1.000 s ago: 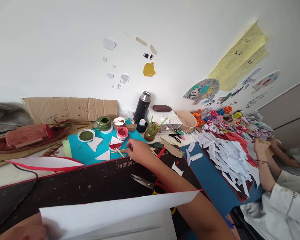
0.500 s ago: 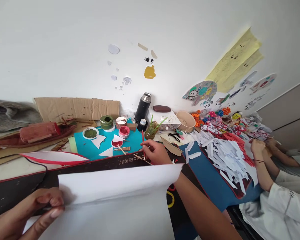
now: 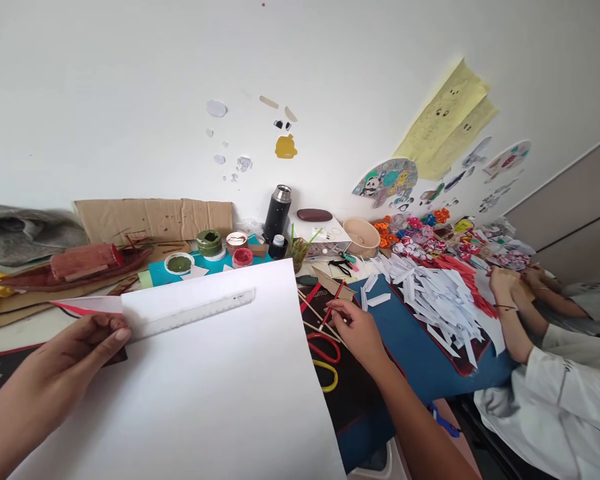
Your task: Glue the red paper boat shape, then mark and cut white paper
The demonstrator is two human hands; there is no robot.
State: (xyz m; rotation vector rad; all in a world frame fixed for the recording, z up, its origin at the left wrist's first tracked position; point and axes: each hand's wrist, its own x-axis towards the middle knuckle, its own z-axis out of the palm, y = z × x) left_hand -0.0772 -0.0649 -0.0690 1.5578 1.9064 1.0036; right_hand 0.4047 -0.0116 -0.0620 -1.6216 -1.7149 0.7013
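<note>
A large white sheet of paper (image 3: 210, 387) covers the near part of the table. My left hand (image 3: 87, 357) pinches its left edge between thumb and fingers, together with one end of a clear ruler (image 3: 195, 315) lying across the upper part. To the right of the sheet, my right hand (image 3: 357, 330) is closed on a red pencil (image 3: 333, 305) that slants over the dark mat. Below that pencil lie thin wooden sticks (image 3: 310, 308). Red and yellow scissor handles (image 3: 325, 348) show beside the paper's right edge.
Paint pots (image 3: 209, 244), a black flask (image 3: 278, 213) and a beige bowl (image 3: 361, 237) line the wall. A red model boat (image 3: 85, 263) sits left. Folded white paper strips (image 3: 440, 307) pile up at right, near another person's hands (image 3: 505, 293).
The paper's far edge, curled up before, now lies flatter, and the ruler has come into view on it. My right hand has moved right and nearer with the pencil, clear of the sheet.
</note>
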